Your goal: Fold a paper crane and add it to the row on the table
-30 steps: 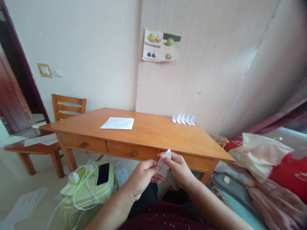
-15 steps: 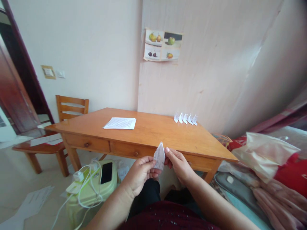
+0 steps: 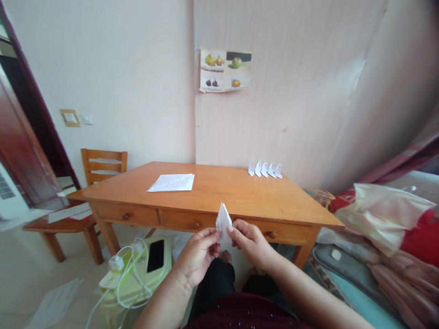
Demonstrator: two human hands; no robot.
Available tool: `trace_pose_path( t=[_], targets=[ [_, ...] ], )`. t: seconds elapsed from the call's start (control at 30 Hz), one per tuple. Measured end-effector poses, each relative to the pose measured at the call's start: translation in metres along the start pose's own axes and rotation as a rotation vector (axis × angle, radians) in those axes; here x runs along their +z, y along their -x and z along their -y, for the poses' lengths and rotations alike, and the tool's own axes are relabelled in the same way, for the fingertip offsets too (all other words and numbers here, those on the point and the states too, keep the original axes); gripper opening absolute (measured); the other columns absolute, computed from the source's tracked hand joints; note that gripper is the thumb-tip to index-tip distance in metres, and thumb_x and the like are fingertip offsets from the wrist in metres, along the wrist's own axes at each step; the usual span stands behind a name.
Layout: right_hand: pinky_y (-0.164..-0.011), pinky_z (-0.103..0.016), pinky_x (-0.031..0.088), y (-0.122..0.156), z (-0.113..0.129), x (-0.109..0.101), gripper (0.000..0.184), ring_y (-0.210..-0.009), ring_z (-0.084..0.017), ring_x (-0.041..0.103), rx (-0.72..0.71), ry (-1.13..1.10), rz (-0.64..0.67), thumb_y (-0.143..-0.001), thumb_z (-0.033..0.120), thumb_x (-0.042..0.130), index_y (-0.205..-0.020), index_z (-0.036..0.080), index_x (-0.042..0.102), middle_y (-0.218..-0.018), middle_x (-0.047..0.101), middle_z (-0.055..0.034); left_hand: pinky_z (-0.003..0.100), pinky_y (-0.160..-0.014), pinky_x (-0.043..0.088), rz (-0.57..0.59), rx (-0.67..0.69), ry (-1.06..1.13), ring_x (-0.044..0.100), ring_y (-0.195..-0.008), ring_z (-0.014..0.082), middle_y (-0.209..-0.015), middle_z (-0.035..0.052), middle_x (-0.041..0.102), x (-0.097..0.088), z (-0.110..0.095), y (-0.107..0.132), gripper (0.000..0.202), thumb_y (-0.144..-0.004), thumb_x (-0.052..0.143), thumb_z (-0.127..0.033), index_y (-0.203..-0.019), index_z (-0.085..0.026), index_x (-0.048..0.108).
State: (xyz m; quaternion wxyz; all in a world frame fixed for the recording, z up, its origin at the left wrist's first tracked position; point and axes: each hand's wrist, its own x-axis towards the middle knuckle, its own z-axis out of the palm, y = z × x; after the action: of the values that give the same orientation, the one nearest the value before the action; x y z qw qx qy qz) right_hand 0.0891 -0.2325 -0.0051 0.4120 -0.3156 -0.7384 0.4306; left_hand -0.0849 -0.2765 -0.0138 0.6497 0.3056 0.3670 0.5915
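Between my two hands, just in front of the table's near edge, is a small folded piece of printed paper (image 3: 223, 223) with a pointed top. My left hand (image 3: 202, 246) pinches its lower left side between thumb and fingers. On the opposite side, my right hand (image 3: 247, 240) grips the lower right edge, thumb in front and fingers behind. Several small folded paper pieces (image 3: 265, 170) stand in a row at the table's far right. A stack of printed sheets (image 3: 173, 182) lies on the table's left part.
The wooden table (image 3: 212, 192) has drawers in front. A wooden chair (image 3: 104, 167) with papers on its seat stands left. A green case (image 3: 161, 269) carries a phone (image 3: 156, 256) and white cables. Bags and cloths (image 3: 384, 219) pile up at right. A sheet (image 3: 55, 304) lies on the floor.
My right thumb and fingers have moved down from near the folded paper's top right to its lower right side. The camera view has shifted slightly.
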Motion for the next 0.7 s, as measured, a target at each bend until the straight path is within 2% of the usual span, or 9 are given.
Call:
trace_pose_path(
  t=[0.2, 0.33, 0.43, 0.5, 0.57, 0.63, 0.7],
  targets=[
    [-0.052, -0.026, 0.032, 0.000, -0.004, 0.001, 0.046, -0.054, -0.011, 0.042, -0.022, -0.022, -0.053, -0.097, 0.055, 0.051, -0.066, 0.020, 0.049, -0.059, 0.048, 0.0030, 0.019, -0.056, 0.038, 0.013, 0.023, -0.114, 0.054, -0.057, 0.0068, -0.070, -0.0007, 0.061, 0.005, -0.001, 0.004, 0.019, -0.074, 0.080, -0.025, -0.084, -0.014, 0.068],
    [-0.051, -0.025, 0.032, -0.002, -0.004, 0.003, 0.049, -0.051, -0.011, 0.040, 0.027, -0.090, -0.076, -0.093, 0.059, 0.055, -0.063, 0.021, 0.048, -0.054, 0.047, 0.0036, 0.018, -0.052, 0.036, 0.031, 0.047, -0.178, 0.051, -0.054, 0.0062, -0.066, -0.0015, 0.059, 0.007, -0.001, 0.005, 0.018, -0.077, 0.077, -0.027, -0.079, -0.014, 0.065],
    [-0.048, -0.025, 0.032, -0.004, -0.004, 0.003, 0.052, -0.046, -0.011, 0.040, 0.121, -0.165, -0.036, -0.095, 0.061, 0.049, -0.063, 0.021, 0.051, -0.051, 0.051, 0.0025, 0.017, -0.049, 0.035, 0.023, 0.030, -0.126, 0.050, -0.051, 0.0053, -0.067, -0.0017, 0.060, 0.007, -0.003, 0.003, 0.019, -0.076, 0.077, -0.025, -0.082, -0.014, 0.063],
    [-0.048, -0.025, 0.034, -0.003, -0.005, 0.002, 0.049, -0.046, -0.011, 0.043, 0.143, -0.178, -0.054, -0.098, 0.059, 0.045, -0.068, 0.020, 0.054, -0.054, 0.054, 0.0013, 0.016, -0.048, 0.034, 0.000, 0.003, -0.066, 0.049, -0.050, 0.0044, -0.067, -0.0021, 0.060, 0.006, -0.005, 0.001, 0.020, -0.076, 0.077, -0.022, -0.088, -0.015, 0.062],
    [-0.054, -0.025, 0.041, 0.000, -0.006, 0.000, 0.036, -0.056, -0.013, 0.051, 0.067, -0.129, -0.125, -0.098, 0.050, 0.049, -0.081, 0.019, 0.059, -0.066, 0.061, -0.0008, 0.016, -0.048, 0.034, -0.021, -0.021, -0.020, 0.049, -0.048, 0.0039, -0.068, -0.0024, 0.061, 0.006, -0.006, 0.001, 0.024, -0.076, 0.075, -0.019, -0.095, -0.015, 0.060],
    [-0.067, -0.029, 0.048, 0.005, -0.007, -0.003, 0.019, -0.074, -0.017, 0.060, -0.100, 0.007, -0.195, -0.095, 0.037, 0.056, -0.101, 0.020, 0.062, -0.087, 0.066, -0.0045, 0.015, -0.047, 0.034, -0.049, -0.030, 0.001, 0.049, -0.048, 0.0040, -0.067, -0.0029, 0.061, 0.006, -0.007, 0.000, 0.029, -0.077, 0.073, -0.017, -0.101, -0.017, 0.058],
    [-0.082, -0.034, 0.051, 0.010, -0.005, -0.006, 0.029, -0.098, -0.022, 0.061, -0.294, 0.207, -0.207, -0.091, 0.027, 0.061, -0.119, 0.022, 0.059, -0.109, 0.065, -0.0090, 0.015, -0.046, 0.033, -0.078, -0.025, 0.007, 0.048, -0.047, 0.0043, -0.066, -0.0035, 0.061, 0.007, -0.008, 0.001, 0.033, -0.076, 0.071, -0.016, -0.105, -0.018, 0.055]
  ],
)
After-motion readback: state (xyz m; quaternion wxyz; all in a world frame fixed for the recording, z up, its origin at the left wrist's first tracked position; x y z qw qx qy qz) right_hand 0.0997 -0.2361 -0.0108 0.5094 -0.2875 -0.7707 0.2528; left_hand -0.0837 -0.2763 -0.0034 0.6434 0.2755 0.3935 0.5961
